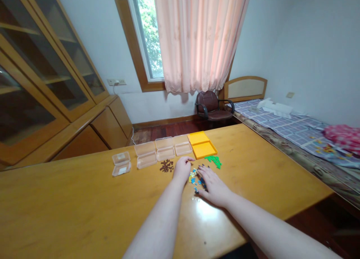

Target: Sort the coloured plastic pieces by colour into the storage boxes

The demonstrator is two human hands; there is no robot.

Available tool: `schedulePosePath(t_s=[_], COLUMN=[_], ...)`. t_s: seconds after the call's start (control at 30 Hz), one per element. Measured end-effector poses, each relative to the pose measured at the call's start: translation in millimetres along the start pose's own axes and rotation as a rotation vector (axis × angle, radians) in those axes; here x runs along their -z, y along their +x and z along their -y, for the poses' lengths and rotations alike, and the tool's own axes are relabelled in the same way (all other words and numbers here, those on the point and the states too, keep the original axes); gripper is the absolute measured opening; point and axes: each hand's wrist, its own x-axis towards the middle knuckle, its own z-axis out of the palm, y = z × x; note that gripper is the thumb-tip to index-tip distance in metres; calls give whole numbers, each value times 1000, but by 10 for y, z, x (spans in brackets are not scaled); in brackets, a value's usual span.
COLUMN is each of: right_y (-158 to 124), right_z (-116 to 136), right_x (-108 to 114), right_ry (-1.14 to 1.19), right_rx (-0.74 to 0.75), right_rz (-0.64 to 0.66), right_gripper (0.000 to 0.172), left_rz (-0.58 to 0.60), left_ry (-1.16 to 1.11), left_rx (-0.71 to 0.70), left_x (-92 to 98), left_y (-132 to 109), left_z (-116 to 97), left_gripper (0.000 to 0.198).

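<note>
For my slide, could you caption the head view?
Left hand and right hand by coloured pieces on a wooden table, beside open clear boxes.

A glass-fronted cabinet [42, 83] fills the upper left of the frame, with a socket [116, 81] on the wall beside it. At top centre a pink curtain [197, 38] covers part of a window [149, 38]. Below it stands a brown chair [212, 105], and a bed [295, 128] runs along the right edge.

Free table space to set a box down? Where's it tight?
Free: table left of the small clear box, and right of the green pieces to the edge. Crowded: around left hand and right hand, with mixed pieces, brown pieces, yellow box behind.
</note>
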Motion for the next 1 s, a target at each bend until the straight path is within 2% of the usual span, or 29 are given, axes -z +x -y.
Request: schedulePosePath(t_s=[0.1,0.17,0.33,0.5,0.6,0.7,0.77,0.83,0.93,1.0], right_y=[208,341,641,816,815,778,762,757,745,719], right_z=[61,109,247,273,168,26,-26,-20,55,91], right_x=[-16,-32,-107,-147,-89,-4,36,56,70,91], right_ry=[-3,4,6,83,206,316,346,323,228,184], right_rx=[-14,53,268,333,302,208,167,167,277,329], right_rz=[4,2,-41,-15,15,4,8,22,126,213], right_gripper=[80,78,51,39,38,42,43,44,53,68], left_rz=[-20,-50,-184,-336,-475,-581,-574,-475,-370,-305], left_ry=[-59,-118,-231,-319,-378,-415,-392,-319,-144,-38], left_rx=[26,31,-67,20,-29,-97,-88,-59,-78,-121], left_x=[12,29,72,109,258,529,704,816,848,817], left_y=[9,-2,-58,-76,-83,-67,-43,-34,-101,-181], left_z=[14,-2,-78,-119,-241,-434,-518,-506,-315,-149], left_gripper=[31,30,33,31,29,29,28,26,27,27])
